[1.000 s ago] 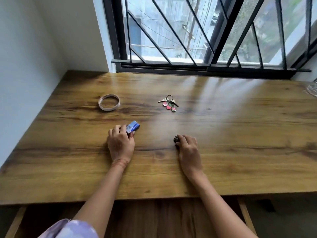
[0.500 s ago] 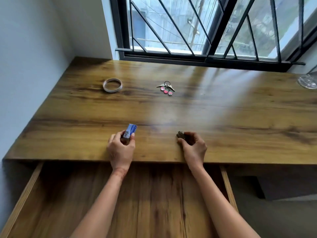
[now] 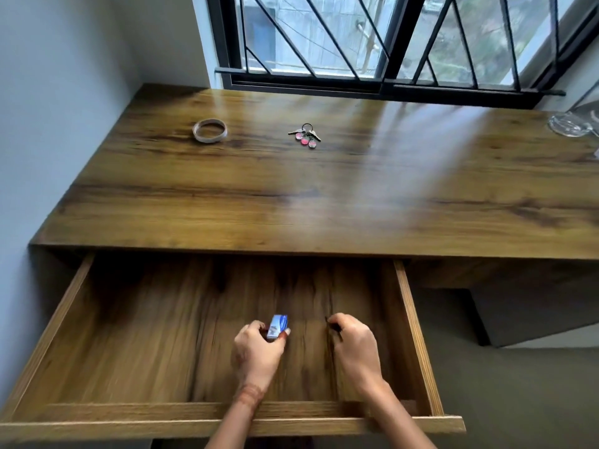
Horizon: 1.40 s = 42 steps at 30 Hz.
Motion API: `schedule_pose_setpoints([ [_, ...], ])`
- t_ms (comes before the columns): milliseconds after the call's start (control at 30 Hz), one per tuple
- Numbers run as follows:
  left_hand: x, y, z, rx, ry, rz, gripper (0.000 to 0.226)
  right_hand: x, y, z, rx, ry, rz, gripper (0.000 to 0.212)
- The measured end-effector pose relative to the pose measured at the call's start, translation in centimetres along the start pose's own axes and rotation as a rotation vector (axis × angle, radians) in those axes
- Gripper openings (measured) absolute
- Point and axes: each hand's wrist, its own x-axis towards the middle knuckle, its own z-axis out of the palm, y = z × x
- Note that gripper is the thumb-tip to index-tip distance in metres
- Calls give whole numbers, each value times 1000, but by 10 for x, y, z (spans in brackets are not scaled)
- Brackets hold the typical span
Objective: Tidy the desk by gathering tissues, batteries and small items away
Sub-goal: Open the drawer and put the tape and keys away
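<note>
Lowered since the earlier frames from the desk top into the open drawer, together with what is carried.

Pinched in the left hand between thumb and fingertips: a blue pack, tilted end-up near the middle of the drawer. Held so, by judgement, for setting down rather than dropping.

Curled in the right hand: a dark item, small and too smeared to identify, right of the drawer's centre.

Kept apart, one load per hand, with a bare strip of drawer floor between.

Reached in over the drawer's front rail with both forearms, wrists low, knuckles up, palms down. Blurred by motion, so cannot tell whether touching the drawer floor or just above it.

Judged as the release step: both loads inside the drawer walls, not yet let go.

Left beyond the drawer, on the desk: a tape ring toward the back left, and keys toward the back, roughly in line with the drawer's middle.

Well past the drawer's right side, at the far corner: a glass piece, partly cut off.

Presumably next to gather: tape ring and keys.
</note>
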Motion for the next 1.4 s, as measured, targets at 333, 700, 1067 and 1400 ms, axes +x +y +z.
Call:
schedule_pose_setpoints([
  [333,-16,4,14,352,-298,108,59,-7,-4,-3,-239,-172,-45,28],
  [700,-4,15,-9,176,-79,164,34,-1,-4,-15,-78,68,-40,17],
  [1067,128,97,-78,172,273,463,22,155,-83,-39,-12,314,-134,10],
  [1400,329,128,-94,273,78,301,90,361,-85,-3,226,246,78,49],
])
